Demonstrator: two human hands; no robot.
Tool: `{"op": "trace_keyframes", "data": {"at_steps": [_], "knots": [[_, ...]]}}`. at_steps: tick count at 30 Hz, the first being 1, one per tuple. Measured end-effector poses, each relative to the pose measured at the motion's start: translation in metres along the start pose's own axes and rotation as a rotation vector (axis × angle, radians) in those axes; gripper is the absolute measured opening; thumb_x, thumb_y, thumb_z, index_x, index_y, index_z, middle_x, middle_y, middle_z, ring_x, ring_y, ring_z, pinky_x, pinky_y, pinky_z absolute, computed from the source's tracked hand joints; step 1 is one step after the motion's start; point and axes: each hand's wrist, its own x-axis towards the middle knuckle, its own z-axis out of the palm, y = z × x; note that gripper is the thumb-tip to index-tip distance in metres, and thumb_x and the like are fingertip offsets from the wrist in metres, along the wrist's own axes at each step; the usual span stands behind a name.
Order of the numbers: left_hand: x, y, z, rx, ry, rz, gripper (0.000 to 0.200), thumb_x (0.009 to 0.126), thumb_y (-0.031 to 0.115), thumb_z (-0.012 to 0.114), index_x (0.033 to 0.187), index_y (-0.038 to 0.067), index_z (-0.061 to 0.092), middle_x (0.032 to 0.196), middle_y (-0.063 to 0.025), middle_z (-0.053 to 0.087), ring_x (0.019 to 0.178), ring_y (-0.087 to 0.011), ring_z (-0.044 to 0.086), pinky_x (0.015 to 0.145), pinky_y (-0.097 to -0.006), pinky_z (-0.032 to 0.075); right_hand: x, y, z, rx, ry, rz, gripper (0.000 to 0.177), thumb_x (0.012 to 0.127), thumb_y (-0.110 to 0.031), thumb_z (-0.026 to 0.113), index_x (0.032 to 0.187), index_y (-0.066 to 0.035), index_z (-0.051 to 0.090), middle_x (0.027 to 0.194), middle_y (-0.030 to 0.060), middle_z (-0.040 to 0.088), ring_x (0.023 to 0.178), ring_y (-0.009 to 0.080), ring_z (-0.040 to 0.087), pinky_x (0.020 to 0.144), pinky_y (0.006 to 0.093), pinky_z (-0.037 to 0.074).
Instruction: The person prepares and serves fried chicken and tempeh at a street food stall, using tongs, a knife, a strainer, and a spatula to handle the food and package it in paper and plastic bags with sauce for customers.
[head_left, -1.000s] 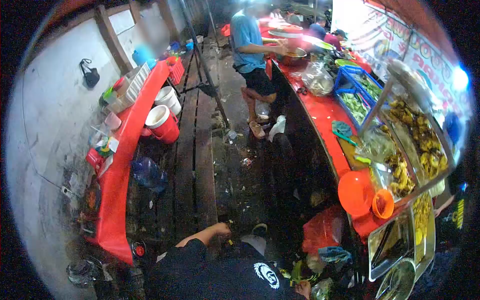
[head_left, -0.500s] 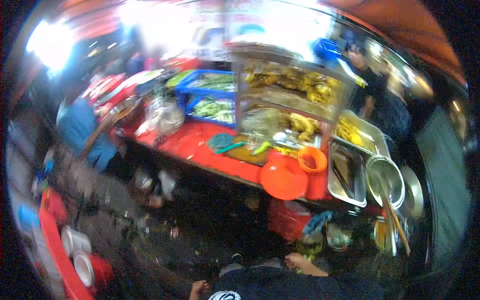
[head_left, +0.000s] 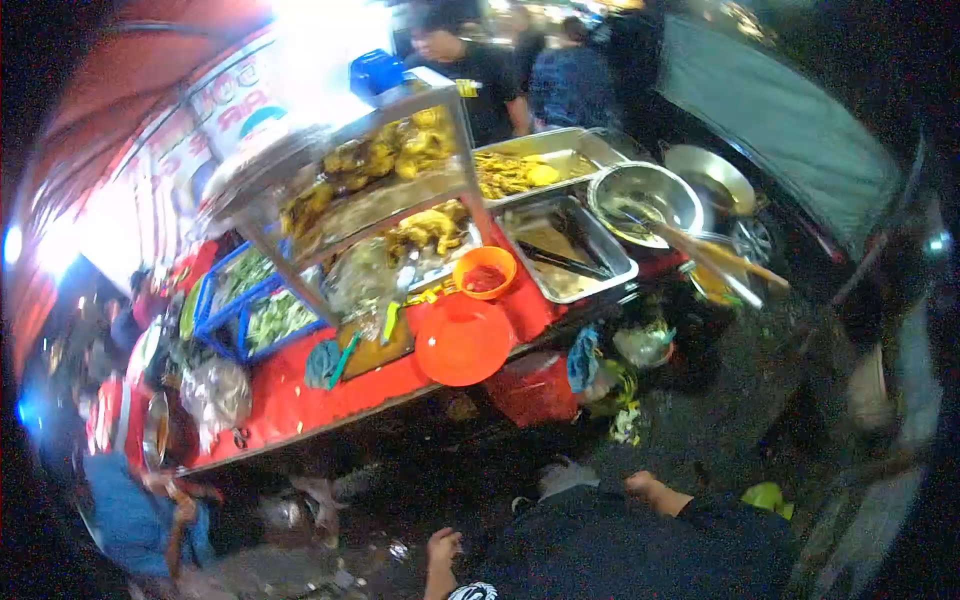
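My left hand (head_left: pixel 443 548) hangs low at the bottom of the view with its fingers curled in; nothing shows in it. My right hand (head_left: pixel 648 486) is loosely closed in front of my dark shirt, also with nothing visible in it. Neither touches the stall. Ahead of them stands a red-topped table (head_left: pixel 300 400). On its near edge lie an orange-red plate (head_left: pixel 463 338) and an orange bowl (head_left: pixel 485 273) with red contents. Behind these, a glass display case (head_left: pixel 375 165) holds yellow fried pieces of food. A teal cloth (head_left: pixel 322 364) lies beside a green-handled tool (head_left: pixel 346 354).
Blue baskets (head_left: pixel 240 345) of cut greens stand left of the case. To the right are a metal tray with tongs (head_left: pixel 565 250), a steel pot (head_left: pixel 645 205) and a wok (head_left: pixel 710 180). A person in blue (head_left: pixel 130 515) is at lower left; another (head_left: pixel 480 85) stands behind the case.
My view has swung to the right, so the stall appears further left and tilted. Both my hands appear further right and remain closed.
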Motion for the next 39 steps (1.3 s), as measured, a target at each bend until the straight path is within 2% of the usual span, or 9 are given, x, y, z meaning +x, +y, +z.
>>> {"op": "trace_keyframes", "data": {"at_steps": [4,8,13,16,20,21,26,29,39], "knots": [[-0.013,0.017,0.024,0.502,-0.103,-0.065,0.032,0.082,-0.003,0.055,0.114,0.003,0.054,0.080,-0.0152,0.064,0.055,-0.0239,0.060,0.048,-0.0356,0.052,0.059,0.082,0.039,-1.029,-0.130,-0.286,0.027,0.072,-0.028,0.067,0.086,-0.005,0.070,0.084,0.0129,0.068,0.075,0.0291,0.064,0.065,0.0435,0.050],[0.006,0.053,0.020,0.925,-0.290,-0.180,0.023,0.084,0.000,0.054,0.107,0.002,0.056,0.076,-0.0138,0.062,0.054,-0.0227,0.058,0.049,-0.0347,0.050,-0.050,0.039,0.044,0.112,0.350,-0.181,0.022,0.078,-0.026,0.064,0.082,-0.005,0.068,0.073,0.0103,0.064,0.061,0.0241,0.059,0.055,0.0396,0.048],[0.055,0.087,0.056,1.278,-0.425,-0.258,0.014,0.087,0.004,0.052,0.099,0.002,0.058,0.071,-0.0119,0.060,0.054,-0.0212,0.057,0.050,-0.0337,0.049,-0.109,0.066,0.077,0.522,0.605,-0.200,0.021,0.084,-0.023,0.059,0.078,-0.004,0.064,0.060,0.0071,0.059,0.043,0.0178,0.053,0.042,0.0347,0.045],[0.070,0.089,0.114,1.291,-0.412,-0.264,0.010,0.088,0.006,0.051,0.094,0.002,0.059,0.068,-0.0108,0.059,0.053,-0.0203,0.056,0.050,-0.0331,0.048,-0.140,0.086,0.097,0.861,0.469,0.189,0.022,0.088,-0.022,0.056,0.077,-0.005,0.064,0.061,0.0084,0.059,0.046,0.0174,0.054,0.042,0.0348,0.044],[0.034,0.117,0.215,1.139,-0.471,-0.108,0.017,0.093,0.019,0.055,0.091,0.004,0.061,0.068,-0.0061,0.059,0.055,-0.0156,0.054,0.050,-0.0302,0.044,-0.158,0.118,0.142,1.029,0.308,0.450,0.020,0.089,-0.020,0.056,0.079,-0.005,0.064,0.065,0.0080,0.060,0.050,0.0171,0.055,0.044,0.0350,0.046],[0.085,0.106,0.207,1.004,-0.623,0.142,0.017,0.093,0.019,0.057,0.096,0.002,0.062,0.072,-0.0068,0.061,0.054,-0.0139,0.054,0.048,-0.0280,0.044,-0.162,0.118,0.149,1.063,0.270,0.475,0.019,0.089,-0.020,0.056,0.079,-0.005,0.064,0.066,0.0079,0.060,0.050,0.0170,0.055,0.045,0.0350,0.046],[0.064,0.103,0.276,1.083,-0.517,0.033,0.018,0.093,0.020,0.057,0.093,0.003,0.062,0.072,-0.0059,0.062,0.054,-0.0123,0.054,0.042,-0.0259,0.039,-0.164,0.095,0.137,1.220,0.221,0.457,0.017,0.090,-0.018,0.056,0.082,-0.005,0.064,0.071,0.0074,0.061,0.055,0.0166,0.057,0.048,0.0352,0.048],[0.058,0.103,0.278,1.144,-0.684,-0.064,0.020,0.093,0.023,0.056,0.085,0.005,0.059,0.069,-0.0064,0.061,0.054,-0.0123,0.054,0.041,-0.0267,0.038,-0.161,0.087,0.099,1.271,0.283,0.413,0.016,0.090,-0.017,0.056,0.084,-0.005,0.064,0.075,0.0071,0.062,0.057,0.0164,0.058,0.049,0.0353,0.050],[0.026,0.065,0.272,1.407,-0.573,-0.248,0.028,0.094,0.026,0.054,0.073,0.008,0.053,0.059,-0.0031,0.048,0.055,-0.0144,0.052,0.045,-0.0281,0.039,-0.135,0.149,-0.004,1.380,0.585,0.195,0.017,0.090,-0.022,0.056,0.098,-0.007,0.058,0.076,0.0060,0.062,0.055,0.0132,0.056,0.044,0.0298,0.047]]}}
